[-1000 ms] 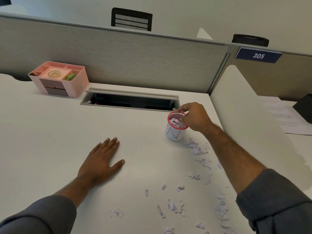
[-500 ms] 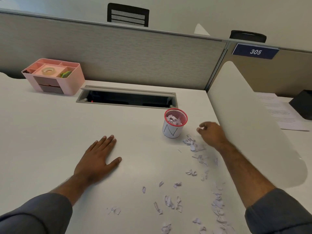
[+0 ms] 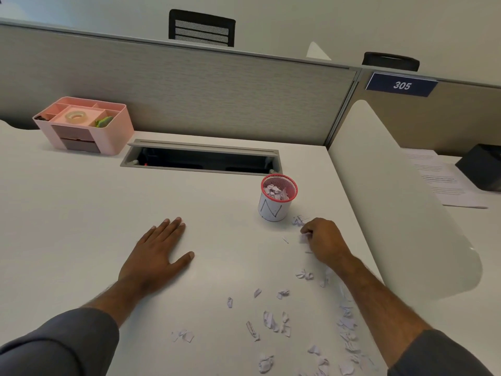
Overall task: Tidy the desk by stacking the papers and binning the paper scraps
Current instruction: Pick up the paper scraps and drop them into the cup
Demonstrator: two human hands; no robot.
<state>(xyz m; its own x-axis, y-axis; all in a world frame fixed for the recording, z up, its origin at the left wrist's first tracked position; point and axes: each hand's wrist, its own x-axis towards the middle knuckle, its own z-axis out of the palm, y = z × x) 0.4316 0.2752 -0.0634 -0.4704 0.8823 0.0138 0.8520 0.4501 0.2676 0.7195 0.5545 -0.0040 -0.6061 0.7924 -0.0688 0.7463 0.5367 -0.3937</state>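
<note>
A small red-rimmed mesh cup (image 3: 278, 198) wrapped in white paper stands on the white desk (image 3: 81, 226) and holds paper scraps. Several white scraps (image 3: 271, 318) lie scattered across the desk in front of the cup and along the right edge. My right hand (image 3: 324, 240) is down on the desk just right of the cup's base, its fingers curled and pinching a paper scrap (image 3: 303, 238). My left hand (image 3: 156, 256) lies flat on the desk, fingers spread, holding nothing. A stack of printed papers (image 3: 439, 177) lies on the neighbouring desk at the right.
A pink organiser (image 3: 84, 126) with a tape roll stands at the back left. An open cable tray slot (image 3: 202, 160) runs behind the cup. A white curved divider (image 3: 401, 199) borders the desk on the right. A black box (image 3: 485, 166) sits beyond it.
My right hand left the top of the cup, came down to the desk beside it and closed its fingers on a scrap. My left hand stayed flat.
</note>
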